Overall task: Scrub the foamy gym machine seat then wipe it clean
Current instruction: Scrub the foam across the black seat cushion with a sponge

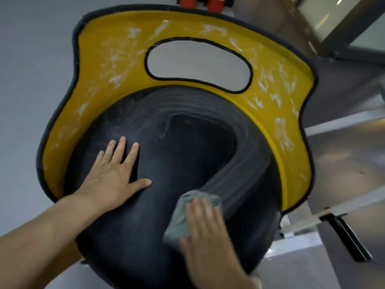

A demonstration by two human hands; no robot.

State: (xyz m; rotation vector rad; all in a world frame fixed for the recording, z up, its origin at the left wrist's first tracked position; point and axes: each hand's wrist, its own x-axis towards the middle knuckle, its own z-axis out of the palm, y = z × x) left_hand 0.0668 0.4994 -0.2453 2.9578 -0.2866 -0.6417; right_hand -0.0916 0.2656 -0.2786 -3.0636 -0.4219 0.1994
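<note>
A black round seat pad (pixel 187 155) fills the middle of the view, with curved foam streaks across its upper and right parts. A yellow backrest (pixel 100 65) with white foam smears and an oval cut-out curves around it. My left hand (pixel 113 172) lies flat on the pad's left side, fingers spread, holding nothing. My right hand (pixel 208 236), blurred by motion, presses a grey cloth (pixel 183 213) onto the pad's lower right, at the end of a foam streak.
Grey floor (pixel 31 59) surrounds the seat. Two red cylinders (pixel 200 3) stand at the top edge. Metal machine frame bars (pixel 337 205) and a black lever (pixel 350 236) sit at the right. A glass panel frame (pixel 343 28) is at the upper right.
</note>
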